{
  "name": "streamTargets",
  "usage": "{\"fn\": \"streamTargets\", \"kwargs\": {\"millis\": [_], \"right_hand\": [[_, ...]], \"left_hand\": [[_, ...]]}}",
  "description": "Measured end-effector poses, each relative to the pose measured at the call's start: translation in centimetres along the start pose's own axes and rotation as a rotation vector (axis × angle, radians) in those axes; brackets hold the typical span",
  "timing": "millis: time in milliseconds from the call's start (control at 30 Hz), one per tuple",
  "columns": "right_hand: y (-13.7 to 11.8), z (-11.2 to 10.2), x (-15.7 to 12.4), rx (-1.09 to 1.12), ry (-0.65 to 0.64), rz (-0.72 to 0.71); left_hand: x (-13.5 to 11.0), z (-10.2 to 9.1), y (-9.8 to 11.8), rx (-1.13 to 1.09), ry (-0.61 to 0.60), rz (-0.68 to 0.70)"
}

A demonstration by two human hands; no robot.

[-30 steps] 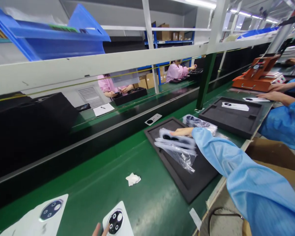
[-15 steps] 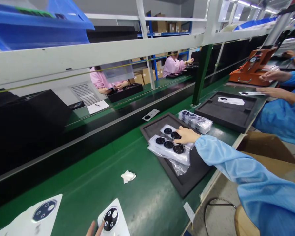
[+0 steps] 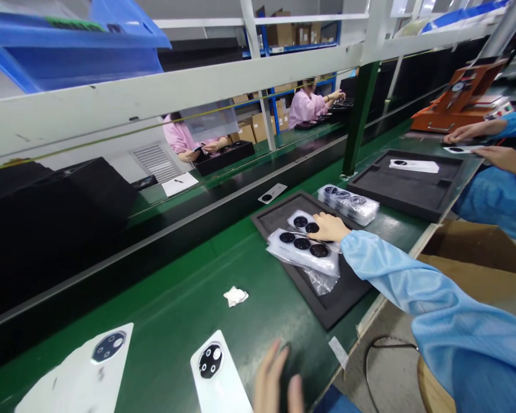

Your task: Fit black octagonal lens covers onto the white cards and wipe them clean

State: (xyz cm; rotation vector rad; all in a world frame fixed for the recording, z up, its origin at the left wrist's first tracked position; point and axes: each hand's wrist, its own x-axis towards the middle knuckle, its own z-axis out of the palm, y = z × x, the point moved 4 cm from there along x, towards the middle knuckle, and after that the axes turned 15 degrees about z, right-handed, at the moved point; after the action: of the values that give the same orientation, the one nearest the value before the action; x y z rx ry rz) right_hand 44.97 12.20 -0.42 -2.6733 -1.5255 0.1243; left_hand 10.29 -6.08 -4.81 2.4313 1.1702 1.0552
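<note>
My left hand is at the bottom edge, blurred, fingers apart and holding nothing. Left of it, a white phone back cover with a round black camera area lies on the green bench. Farther left is a fanned stack of similar white covers. My right hand, in a light blue sleeve, reaches over a black foam tray. Its fingers are closed on a plastic-wrapped phone cover with dark discs. Nearer in the tray lie more wrapped phone covers; its fingertips hide part of the pile.
Another wrapped stack stands behind the tray. A crumpled white scrap and a loose cover lie on the bench. At right, a co-worker's hands handle a cover beside a second tray and an orange press.
My left hand has left the white cover at the bottom and moved right. My right hand stays at the wrapped covers. The view has shifted slightly.
</note>
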Motion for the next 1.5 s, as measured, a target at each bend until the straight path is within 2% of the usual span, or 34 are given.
{"fn": "streamTargets", "kwargs": {"millis": [67,133,200,267,367,467,600,833,967,1067,1167,1233,1300,1367,1433,1467,1500], "right_hand": [[0.4,-0.3,0.1,0.011,-0.007,0.012],[1.0,-0.5,0.1,0.020,-0.011,0.032],[1.6,-0.7,0.1,0.026,-0.014,0.044],[2.3,-1.0,0.3,0.035,-0.019,0.045],[3.4,-1.6,0.8,0.065,-0.048,0.005],[4.2,-2.2,1.0,0.096,-0.112,-0.100],[4.6,-2.2,0.7,0.090,-0.138,-0.171],[3.0,-1.0,-0.4,0.020,-0.030,-0.111],[2.7,-1.4,-0.8,0.001,0.043,-0.039],[3.2,-3.5,-0.9,0.062,0.115,0.013],[3.7,-7.2,-1.7,0.222,0.252,0.085],[3.5,-9.4,-3.7,0.365,0.334,0.100],[2.4,-10.4,-7.1,0.513,0.354,0.054],[0.3,-9.8,-11.4,0.702,0.260,-0.038],[-2.5,-7.3,-15.7,1.302,-0.211,-0.131],[-4.0,-5.9,-17.8,1.459,-0.407,-0.111],[-5.4,-4.6,-19.7,1.576,-0.545,-0.090]], "left_hand": [[1.8,3.9,4.1,-0.160,-0.133,0.011],[3.4,6.7,6.7,-0.234,-0.218,-0.014],[4.2,8.3,8.1,-0.274,-0.266,-0.018],[4.5,8.9,8.7,-0.305,-0.287,0.007],[4.7,9.0,8.9,-0.291,-0.285,0.043],[5.4,8.7,8.9,-0.201,-0.296,0.109],[6.1,8.6,8.7,-0.154,-0.312,0.183],[5.6,8.4,8.6,-0.143,-0.287,0.215],[5.6,8.4,8.6,-0.189,-0.240,0.239],[5.4,8.0,8.4,-0.286,-0.168,0.211],[4.9,7.1,7.8,-0.420,-0.092,0.144],[4.6,6.0,7.2,-0.520,-0.042,0.073],[4.5,4.6,6.5,-0.644,0.021,-0.039],[4.5,3.0,5.8,-0.804,0.086,-0.197],[4.4,1.1,5.1,-0.948,0.164,-0.338],[4.3,0.2,4.8,-0.998,0.196,-0.384],[4.2,-0.7,4.5,-1.030,0.217,-0.409]]}}
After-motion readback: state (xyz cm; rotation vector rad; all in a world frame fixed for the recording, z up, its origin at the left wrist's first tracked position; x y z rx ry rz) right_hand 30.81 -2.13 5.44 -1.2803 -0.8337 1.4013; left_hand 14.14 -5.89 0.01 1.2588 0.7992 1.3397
